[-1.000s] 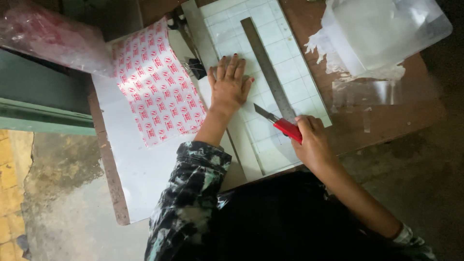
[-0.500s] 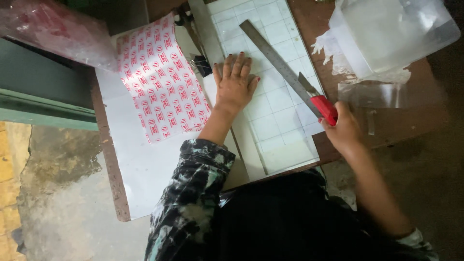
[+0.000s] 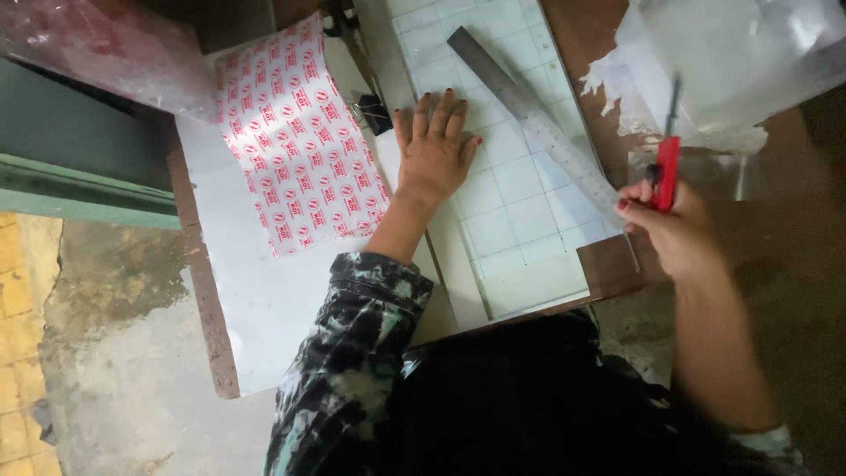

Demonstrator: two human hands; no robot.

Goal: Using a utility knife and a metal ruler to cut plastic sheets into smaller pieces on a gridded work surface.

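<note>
Swung out toward three o'clock, the right hand (image 3: 674,231) grips the red utility knife (image 3: 667,172) and touches the metal ruler (image 3: 538,119); left hand (image 3: 436,150) lies flat, open, on the grid mat (image 3: 511,194) – keep pressing firmly

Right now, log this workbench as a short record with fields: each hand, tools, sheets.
left hand: flat, palm down on the gridded cutting mat
right hand: grips a red utility knife, blade pointing up, at the mat's right edge
ruler: metal, lying diagonally across the mat
patterned sheet: red-on-white, left of the left hand
binder clip: black, beside the patterned sheet
clear plastic: piled at upper right
</note>
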